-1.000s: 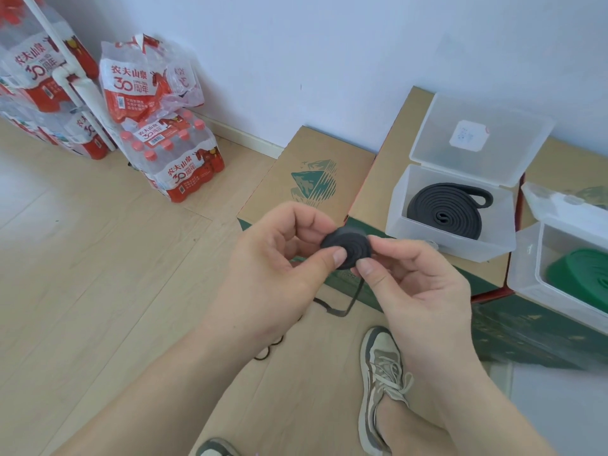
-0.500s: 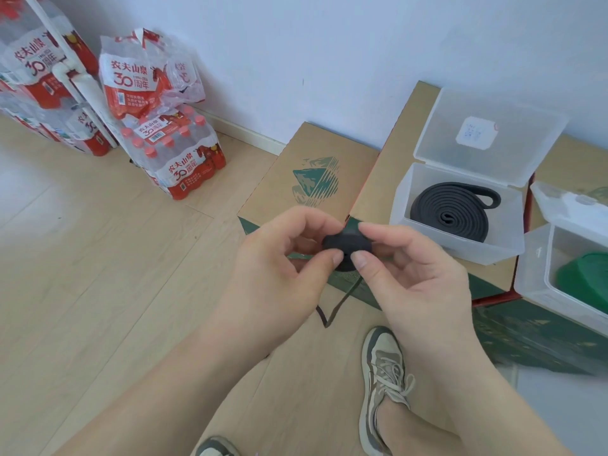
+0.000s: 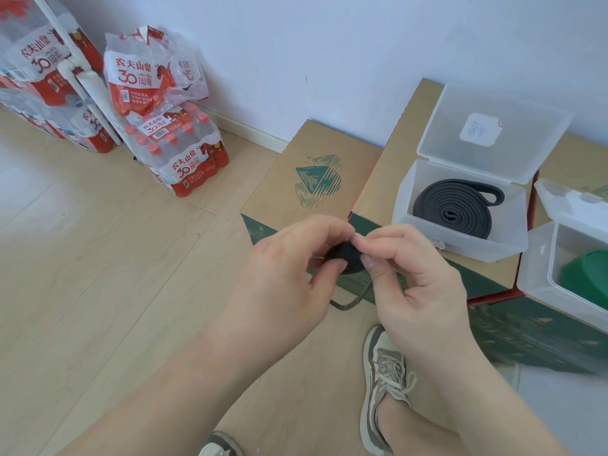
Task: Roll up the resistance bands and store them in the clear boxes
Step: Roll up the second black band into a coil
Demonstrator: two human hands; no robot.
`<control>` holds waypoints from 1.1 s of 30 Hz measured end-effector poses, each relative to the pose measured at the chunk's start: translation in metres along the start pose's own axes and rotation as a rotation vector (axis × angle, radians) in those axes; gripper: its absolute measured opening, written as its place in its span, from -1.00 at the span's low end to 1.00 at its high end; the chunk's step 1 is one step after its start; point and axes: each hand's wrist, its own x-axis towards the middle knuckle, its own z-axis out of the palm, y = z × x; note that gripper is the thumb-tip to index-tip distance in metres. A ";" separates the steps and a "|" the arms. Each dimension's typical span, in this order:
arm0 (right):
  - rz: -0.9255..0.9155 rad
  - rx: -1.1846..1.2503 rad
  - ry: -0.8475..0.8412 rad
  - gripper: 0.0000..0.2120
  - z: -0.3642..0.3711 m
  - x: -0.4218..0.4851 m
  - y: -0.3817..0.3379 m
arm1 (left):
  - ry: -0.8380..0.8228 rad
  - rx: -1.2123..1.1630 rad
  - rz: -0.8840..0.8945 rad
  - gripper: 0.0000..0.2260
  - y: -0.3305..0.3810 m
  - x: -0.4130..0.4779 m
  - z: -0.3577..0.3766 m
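I log shrink-wrapped water bottle packs (image 3: 184, 153) by white wall (image 3: 329, 44), cardboard cartons (image 3: 316, 172), wood floor (image 3: 98, 274), grey sneaker (image 3: 385, 383).

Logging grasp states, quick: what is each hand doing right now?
Left hand: closed on the black band roll.
Right hand: closed on the same roll, fingertips pinching it.

Fingers (image 3: 335, 230) hide most of the black coil (image 3: 347, 258); the green band (image 3: 589, 281) is cropped.

Both hands, left hand (image 3: 289, 271) and right hand (image 3: 414, 284), pinched a small black band roll (image 3: 345, 258) at frame center; its loose tail (image 3: 348, 301) hung below. An open clear box (image 3: 460, 205) at right held a coiled dark band (image 3: 454, 212).
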 end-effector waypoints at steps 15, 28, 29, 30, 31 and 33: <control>-0.012 -0.023 -0.012 -0.64 0.000 0.000 0.000 | 0.018 0.035 0.036 -0.77 -0.002 0.004 0.001; 0.222 0.234 0.085 -0.62 0.003 0.001 -0.004 | 0.063 -0.206 -0.198 -0.77 -0.002 0.007 0.001; 0.167 0.167 0.061 -0.61 0.003 0.001 -0.003 | 0.072 -0.092 -0.123 -0.79 -0.003 0.007 0.001; 0.096 0.101 0.034 -0.61 0.002 0.001 -0.001 | 0.076 0.019 -0.039 -0.77 -0.005 0.006 0.001; 0.034 0.045 0.013 -0.62 0.001 0.001 0.000 | 0.066 0.099 0.036 -0.75 -0.008 0.005 0.001; -0.008 0.009 0.006 -0.65 0.001 0.001 -0.001 | 0.014 0.122 0.105 -0.75 -0.009 0.005 0.001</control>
